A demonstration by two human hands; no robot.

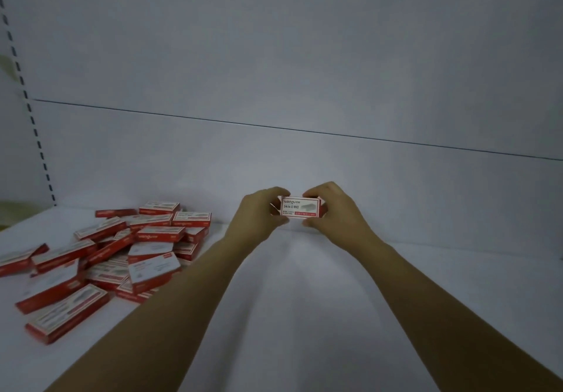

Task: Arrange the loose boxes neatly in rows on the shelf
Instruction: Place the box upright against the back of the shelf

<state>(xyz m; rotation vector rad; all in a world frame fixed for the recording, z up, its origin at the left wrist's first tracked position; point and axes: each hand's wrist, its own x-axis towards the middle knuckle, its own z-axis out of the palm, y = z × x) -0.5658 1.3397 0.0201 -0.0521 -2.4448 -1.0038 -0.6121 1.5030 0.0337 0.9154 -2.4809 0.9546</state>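
While loose boxes [103, 257] sprawl leftward, left hand [259, 211] and right hand [332, 208] pinch 1 box [300, 207].

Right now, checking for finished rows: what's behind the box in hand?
Only the white back panel shows behind the box. Left hand, right hand and box hide the shelf directly behind.

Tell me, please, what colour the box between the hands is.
The box is white-faced with red edges; head view.
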